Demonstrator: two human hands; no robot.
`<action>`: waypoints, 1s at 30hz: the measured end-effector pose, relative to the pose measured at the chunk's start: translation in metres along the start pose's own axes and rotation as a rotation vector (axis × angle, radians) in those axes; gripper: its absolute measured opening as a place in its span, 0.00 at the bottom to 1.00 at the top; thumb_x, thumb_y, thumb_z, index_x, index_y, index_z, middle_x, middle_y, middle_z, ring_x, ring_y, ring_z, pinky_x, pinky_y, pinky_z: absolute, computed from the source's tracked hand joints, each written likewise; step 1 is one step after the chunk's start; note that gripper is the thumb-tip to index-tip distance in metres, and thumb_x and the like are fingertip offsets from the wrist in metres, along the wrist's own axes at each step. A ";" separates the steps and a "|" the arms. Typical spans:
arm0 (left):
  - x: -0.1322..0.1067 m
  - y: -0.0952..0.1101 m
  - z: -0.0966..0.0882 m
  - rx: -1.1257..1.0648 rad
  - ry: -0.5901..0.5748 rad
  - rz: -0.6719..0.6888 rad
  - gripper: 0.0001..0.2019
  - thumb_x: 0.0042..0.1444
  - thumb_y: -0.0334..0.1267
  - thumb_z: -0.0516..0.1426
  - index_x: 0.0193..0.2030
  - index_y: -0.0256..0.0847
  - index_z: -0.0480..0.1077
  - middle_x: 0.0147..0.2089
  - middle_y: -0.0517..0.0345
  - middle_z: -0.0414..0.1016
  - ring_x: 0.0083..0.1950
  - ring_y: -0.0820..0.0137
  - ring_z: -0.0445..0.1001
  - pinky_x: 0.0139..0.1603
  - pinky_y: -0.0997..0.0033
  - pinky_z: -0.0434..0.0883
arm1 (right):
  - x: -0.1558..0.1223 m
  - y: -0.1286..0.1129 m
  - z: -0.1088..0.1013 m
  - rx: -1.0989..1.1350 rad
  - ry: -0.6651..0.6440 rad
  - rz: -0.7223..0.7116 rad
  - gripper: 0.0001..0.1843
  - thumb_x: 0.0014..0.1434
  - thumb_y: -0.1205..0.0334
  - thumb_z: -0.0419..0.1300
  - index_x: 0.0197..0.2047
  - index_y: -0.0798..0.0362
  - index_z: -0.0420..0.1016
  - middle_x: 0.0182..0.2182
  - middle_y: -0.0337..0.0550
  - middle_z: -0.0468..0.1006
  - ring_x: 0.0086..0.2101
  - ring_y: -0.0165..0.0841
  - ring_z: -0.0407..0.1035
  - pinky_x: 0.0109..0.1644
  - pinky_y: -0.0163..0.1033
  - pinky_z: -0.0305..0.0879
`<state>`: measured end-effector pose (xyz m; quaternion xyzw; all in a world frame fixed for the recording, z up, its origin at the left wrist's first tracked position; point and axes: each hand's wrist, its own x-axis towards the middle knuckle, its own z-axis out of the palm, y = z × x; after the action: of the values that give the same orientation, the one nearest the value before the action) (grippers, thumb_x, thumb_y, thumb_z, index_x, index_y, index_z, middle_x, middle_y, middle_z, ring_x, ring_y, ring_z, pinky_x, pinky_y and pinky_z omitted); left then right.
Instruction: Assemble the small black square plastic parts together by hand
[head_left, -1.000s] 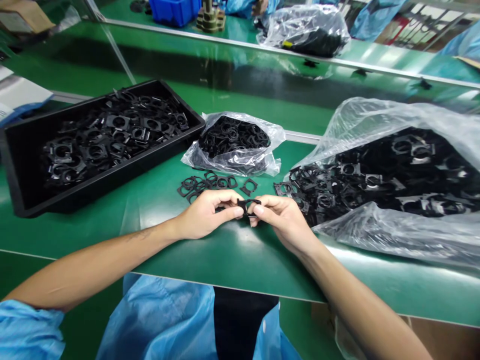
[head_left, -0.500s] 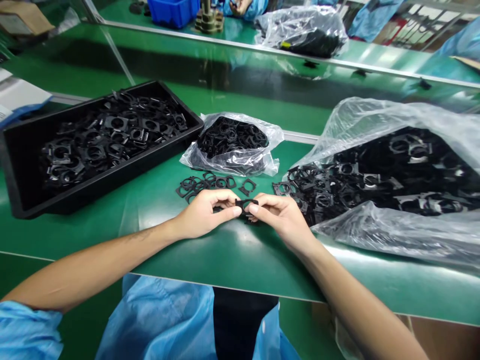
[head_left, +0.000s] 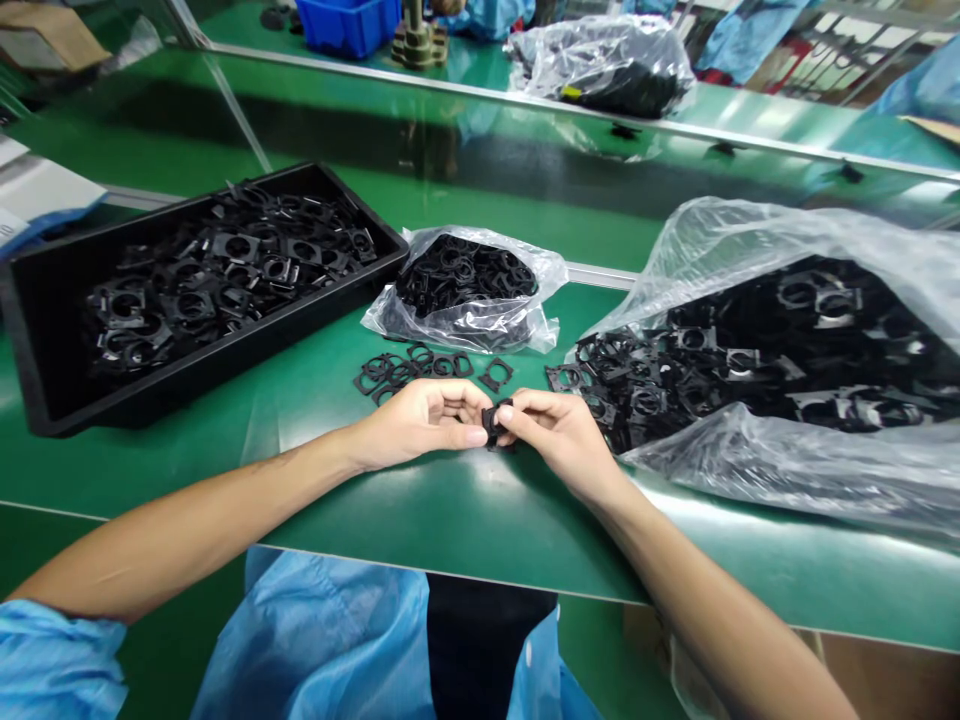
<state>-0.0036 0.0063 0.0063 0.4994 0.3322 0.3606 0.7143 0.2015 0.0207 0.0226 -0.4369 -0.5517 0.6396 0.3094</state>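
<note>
Bare tabletop [head_left: 465, 525] is lying between both hands [head_left: 412, 427] and the near edge [head_left: 352, 559]; a tray [head_left: 225, 350] is blocking the left, a big bag [head_left: 750, 460] the right, loose frames [head_left: 405, 368] ahead.

Small black part [head_left: 491, 424], partly hidden

The right hand [head_left: 561, 437] partly hides the small black part [head_left: 491, 426]. The large plastic bag [head_left: 757, 475] runs past the right edge, the blue bin [head_left: 349, 28] past the top, the white package [head_left: 46, 188] past the left.
</note>
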 end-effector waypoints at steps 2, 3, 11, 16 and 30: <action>0.000 0.000 0.000 0.032 0.009 -0.004 0.18 0.51 0.47 0.71 0.40 0.35 0.76 0.35 0.55 0.77 0.37 0.71 0.73 0.41 0.71 0.71 | -0.001 0.000 0.001 -0.021 0.014 -0.029 0.24 0.49 0.40 0.74 0.23 0.54 0.77 0.21 0.37 0.75 0.25 0.29 0.70 0.33 0.36 0.69; -0.001 0.000 -0.001 0.047 0.010 -0.002 0.18 0.51 0.48 0.71 0.39 0.35 0.76 0.34 0.56 0.76 0.36 0.72 0.72 0.40 0.72 0.70 | -0.001 -0.001 0.002 -0.024 0.011 -0.034 0.24 0.49 0.41 0.74 0.23 0.54 0.77 0.22 0.38 0.75 0.25 0.30 0.70 0.33 0.36 0.69; -0.002 0.001 0.001 0.062 0.032 0.043 0.19 0.55 0.50 0.68 0.39 0.35 0.75 0.34 0.58 0.72 0.35 0.73 0.69 0.39 0.73 0.68 | -0.005 -0.004 -0.001 -0.114 -0.017 -0.099 0.24 0.58 0.43 0.69 0.23 0.54 0.74 0.22 0.38 0.74 0.27 0.30 0.69 0.35 0.36 0.66; 0.000 -0.002 0.004 0.086 0.086 0.054 0.15 0.54 0.45 0.68 0.36 0.35 0.73 0.30 0.61 0.71 0.31 0.76 0.69 0.35 0.76 0.69 | -0.008 -0.004 0.001 -0.324 0.008 -0.200 0.24 0.62 0.46 0.66 0.23 0.53 0.73 0.24 0.39 0.72 0.27 0.29 0.65 0.32 0.36 0.62; 0.002 -0.005 0.003 0.101 0.234 0.144 0.14 0.52 0.42 0.69 0.41 0.37 0.74 0.36 0.58 0.77 0.36 0.73 0.74 0.40 0.74 0.73 | -0.008 -0.003 0.002 -0.232 -0.018 -0.187 0.19 0.57 0.45 0.70 0.30 0.52 0.76 0.32 0.42 0.74 0.31 0.32 0.71 0.35 0.37 0.71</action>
<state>0.0009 0.0053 0.0019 0.5116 0.3945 0.4495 0.6169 0.2026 0.0133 0.0268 -0.4106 -0.6629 0.5438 0.3103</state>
